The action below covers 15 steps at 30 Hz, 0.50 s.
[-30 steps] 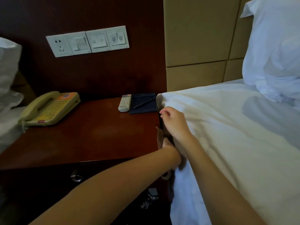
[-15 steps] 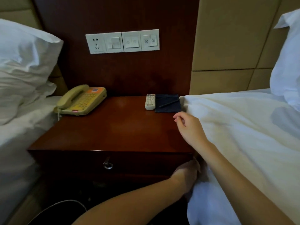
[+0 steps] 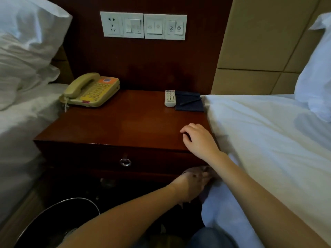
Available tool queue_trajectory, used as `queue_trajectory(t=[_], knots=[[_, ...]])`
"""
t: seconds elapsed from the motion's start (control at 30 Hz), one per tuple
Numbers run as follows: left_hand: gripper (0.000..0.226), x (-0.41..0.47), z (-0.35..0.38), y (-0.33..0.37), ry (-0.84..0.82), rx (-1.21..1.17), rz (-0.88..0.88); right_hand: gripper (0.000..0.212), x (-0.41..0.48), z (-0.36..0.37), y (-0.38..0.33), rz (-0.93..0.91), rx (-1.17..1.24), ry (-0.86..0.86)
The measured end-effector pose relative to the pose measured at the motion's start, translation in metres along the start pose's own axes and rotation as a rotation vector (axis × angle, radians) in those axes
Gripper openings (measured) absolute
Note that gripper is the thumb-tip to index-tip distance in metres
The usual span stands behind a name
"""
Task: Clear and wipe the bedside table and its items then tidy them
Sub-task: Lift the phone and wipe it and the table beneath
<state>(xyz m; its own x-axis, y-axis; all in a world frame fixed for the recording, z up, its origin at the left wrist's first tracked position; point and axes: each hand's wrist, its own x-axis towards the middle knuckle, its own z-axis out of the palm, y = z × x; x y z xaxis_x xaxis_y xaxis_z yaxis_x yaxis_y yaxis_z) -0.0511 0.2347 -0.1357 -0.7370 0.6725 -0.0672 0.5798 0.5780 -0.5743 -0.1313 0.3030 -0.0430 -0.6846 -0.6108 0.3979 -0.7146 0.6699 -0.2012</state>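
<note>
Right hand (image 3: 198,140) first: it rests on the top of the bedside table (image 3: 107,129) near the front right corner, fingers loosely curled with nothing in them that I can see, so a slack, empty hand. Left hand (image 3: 195,179) is lower, tucked in shadow under the table's front edge right against the white bed sheet (image 3: 268,140); it's too dark there to say whether it is clutching a cloth, the sheet or nothing. Moving outward, the drawer front sits just above that hand, its ring pull (image 3: 125,162) hanging untouched. At the back of the tabletop on the right, a white remote control (image 3: 170,98) lies just beside a dark notepad (image 3: 189,106) with a pen (image 3: 190,101) across it, the pad's edge touching the sheet. At the back left corner sits a beige telephone (image 3: 91,90), handset on its cradle. A bin (image 3: 59,212) stands on the floor at front left. My read: the items are all on the table, so the clearing step is at its start, or the side of the table is being seen to. The next move likely calls for freeing the left hand from that gap, then lifting remote, pad and pen together off the wood without letting the pen roll away.
</note>
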Motion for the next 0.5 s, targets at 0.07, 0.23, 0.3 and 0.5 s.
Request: queue_trajectory(t=[0.07, 0.23, 0.3, 0.5], knots=[[0.050, -0.026, 0.012, -0.004, -0.051, 0.076, 0.087, 0.025, 0.000, 0.001, -0.001, 0.008, -0.003, -0.007], [0.053, -0.110, 0.053, -0.018, -0.151, -0.081, -0.078, 0.023, 0.002, 0.003, -0.005, 0.036, -0.042, 0.003], [0.057, -0.140, 0.065, -0.022, -0.146, -0.093, -0.144, 0.021, 0.007, 0.005, -0.011, 0.043, -0.086, 0.020], [0.059, -0.218, 0.083, -0.036, -0.221, -0.258, -0.400, 0.022, 0.042, 0.018, -0.062, -0.090, -0.118, -0.016]])
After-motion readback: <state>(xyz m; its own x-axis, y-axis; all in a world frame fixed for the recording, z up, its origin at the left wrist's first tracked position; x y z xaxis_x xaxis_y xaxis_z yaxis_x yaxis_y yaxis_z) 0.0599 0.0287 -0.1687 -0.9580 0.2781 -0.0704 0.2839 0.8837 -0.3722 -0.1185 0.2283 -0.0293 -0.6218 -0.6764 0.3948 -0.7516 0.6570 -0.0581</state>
